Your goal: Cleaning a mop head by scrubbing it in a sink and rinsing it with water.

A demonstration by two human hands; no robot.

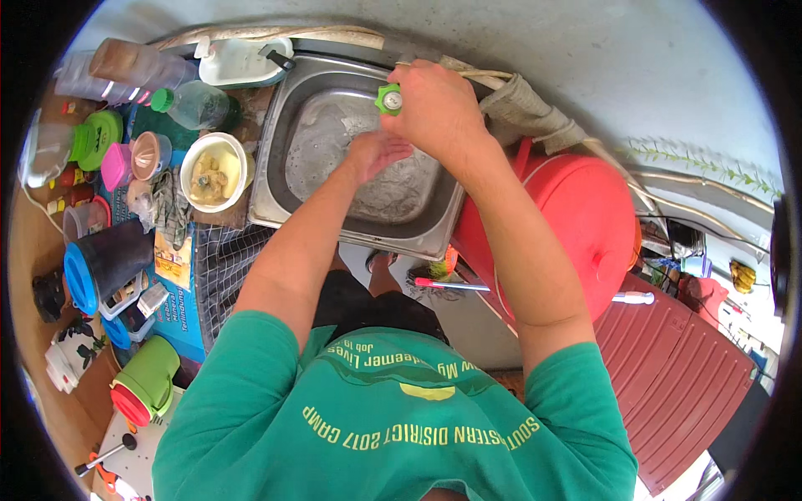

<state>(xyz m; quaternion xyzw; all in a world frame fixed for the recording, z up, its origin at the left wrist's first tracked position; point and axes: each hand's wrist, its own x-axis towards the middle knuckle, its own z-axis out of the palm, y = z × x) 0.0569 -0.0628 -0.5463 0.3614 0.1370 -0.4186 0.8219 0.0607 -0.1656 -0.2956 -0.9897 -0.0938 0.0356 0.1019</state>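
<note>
My right hand (435, 103) reaches over the far side of a stainless-steel sink (276, 144). Its fingers and thumb grip a green tap handle (389, 99), which shows at the hand's left edge. The tap's body and spout are mostly hidden behind that hand. Just below it, over the basin, my left hand (379, 153) is held out with extended fingers and nothing in it. The basin floor looks wet, with rippled water under my hands.
Left of the sink stand a white tub (216, 144) with pale food pieces and liquid, a plastic bottle (200, 105) with a green cap, and a crumpled cloth (170, 203). A white basin (244, 62) lies behind. A large red container (564, 225) borders the sink's right side.
</note>
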